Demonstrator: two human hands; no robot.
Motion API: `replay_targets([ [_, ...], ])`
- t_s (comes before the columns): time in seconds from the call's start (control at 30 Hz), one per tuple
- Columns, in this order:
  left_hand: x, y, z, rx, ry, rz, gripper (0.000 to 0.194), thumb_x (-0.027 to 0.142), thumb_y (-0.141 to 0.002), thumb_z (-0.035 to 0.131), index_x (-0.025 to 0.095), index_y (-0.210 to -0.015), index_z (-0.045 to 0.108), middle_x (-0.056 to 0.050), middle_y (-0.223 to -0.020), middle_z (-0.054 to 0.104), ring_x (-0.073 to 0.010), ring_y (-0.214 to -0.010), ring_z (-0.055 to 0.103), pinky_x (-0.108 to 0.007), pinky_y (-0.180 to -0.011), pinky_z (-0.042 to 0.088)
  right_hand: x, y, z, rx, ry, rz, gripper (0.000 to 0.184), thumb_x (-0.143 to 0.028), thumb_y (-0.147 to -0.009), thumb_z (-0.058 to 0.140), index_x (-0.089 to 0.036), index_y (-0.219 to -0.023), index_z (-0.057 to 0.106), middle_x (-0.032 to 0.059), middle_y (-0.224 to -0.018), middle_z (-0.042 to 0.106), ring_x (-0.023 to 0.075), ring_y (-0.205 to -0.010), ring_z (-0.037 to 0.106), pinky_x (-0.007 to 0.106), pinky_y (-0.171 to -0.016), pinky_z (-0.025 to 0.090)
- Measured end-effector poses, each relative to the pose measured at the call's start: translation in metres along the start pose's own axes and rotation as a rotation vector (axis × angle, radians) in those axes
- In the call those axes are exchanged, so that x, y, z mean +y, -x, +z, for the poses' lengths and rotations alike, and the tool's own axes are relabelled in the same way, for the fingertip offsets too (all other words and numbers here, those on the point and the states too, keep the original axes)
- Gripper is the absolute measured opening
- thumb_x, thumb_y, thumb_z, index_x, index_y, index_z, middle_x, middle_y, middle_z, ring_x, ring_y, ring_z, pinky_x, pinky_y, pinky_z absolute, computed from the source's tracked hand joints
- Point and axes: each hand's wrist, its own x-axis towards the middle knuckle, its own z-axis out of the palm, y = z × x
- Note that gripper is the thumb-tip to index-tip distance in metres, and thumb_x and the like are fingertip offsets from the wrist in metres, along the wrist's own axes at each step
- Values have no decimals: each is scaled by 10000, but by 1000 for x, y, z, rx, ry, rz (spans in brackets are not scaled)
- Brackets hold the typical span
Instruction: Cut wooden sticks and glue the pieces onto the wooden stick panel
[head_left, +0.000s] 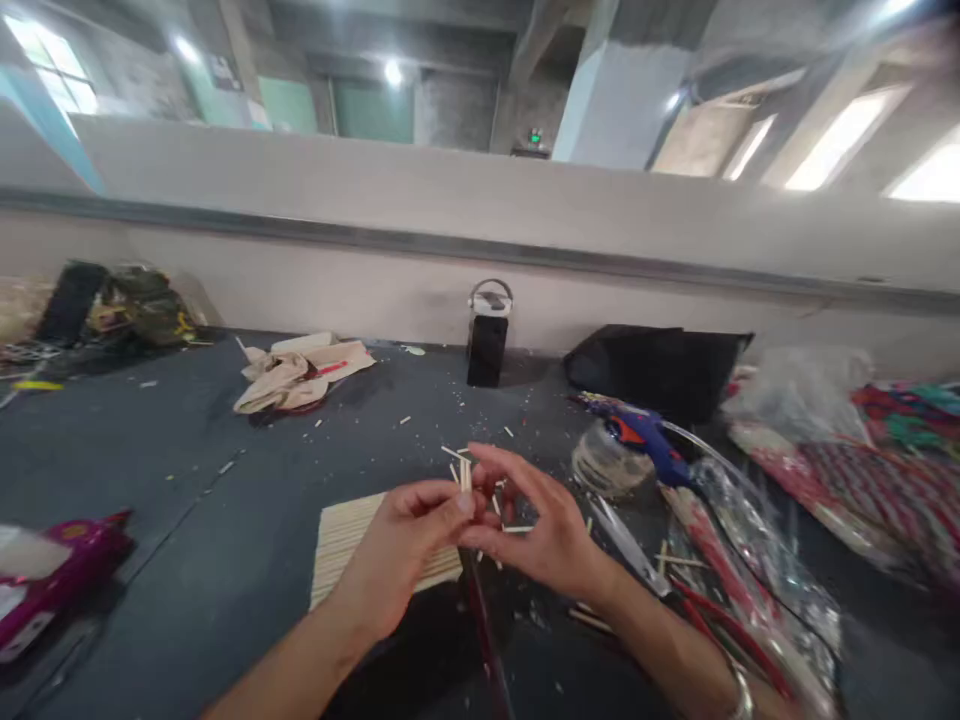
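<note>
Near middle of the dark table (pixel 187 420): pale stick mat (pixel 343 545), partly hidden by the left hand (pixel 416 535); its thumb and finger pinch short sticks (pixel 466 477), ends projecting above the grip. Right hand (pixel 544 510) curves just beside them; hold indeterminable.

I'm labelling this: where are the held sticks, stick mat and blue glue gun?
Held sticks (pixel 466 474), head view, upper ends.
Stick mat (pixel 339 540), head view, left part.
Blue glue gun (pixel 664 456), head view, casing.

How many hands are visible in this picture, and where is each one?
2: the left hand, pinching thin sticks near the middle, and the right hand, close beside it.
</note>
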Motion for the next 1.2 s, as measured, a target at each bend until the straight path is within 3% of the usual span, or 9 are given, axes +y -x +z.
replay_targets([
  [0.17,2,-5,2,0,-72,52,203,348,-777,713,148,-764,747,-23,-694,712,-139,-698,632,-245,-720,495,6,-3,-9,6,-195,173,370,-311,-826,657,-258,-1188,601,18,-926,623,127,-750,577,252,-624,489],
  [0.4,-3,-4,6,29,-215,24,234,378,-746,732,153,-805,751,-46,-744,749,-181,-753,678,-271,-750,508,-3,-9,-8,19,-314,310,169,-359,-789,687,-212,-863,727,7,-771,651,128,-701,592,255,-637,484],
  [0.63,0,-3,4,-89,-84,-79,260,380,-806,669,129,-856,716,-100,-806,767,-224,-793,713,-342,-800,533,-10,-12,-7,52,-427,497,231,-420,-741,717,-188,-742,711,-15,-629,648,109,-585,582,237,-592,492],
  [0.9,1,-3,1,-124,-114,-82,261,367,-832,650,115,-892,682,-122,-830,761,-208,-764,711,-321,-726,555,-6,-9,-3,90,-402,497,203,-396,-751,712,-193,-739,711,-18,-619,647,106,-577,574,230,-579,477],
  [1.2,0,-2,4,-78,-132,-61,213,341,-810,680,130,-842,679,-82,-772,754,-179,-723,695,-285,-686,543,0,-6,0,82,-351,459,174,-369,-768,702,-196,-772,707,-11,-685,650,113,-626,583,238,-602,479],
])
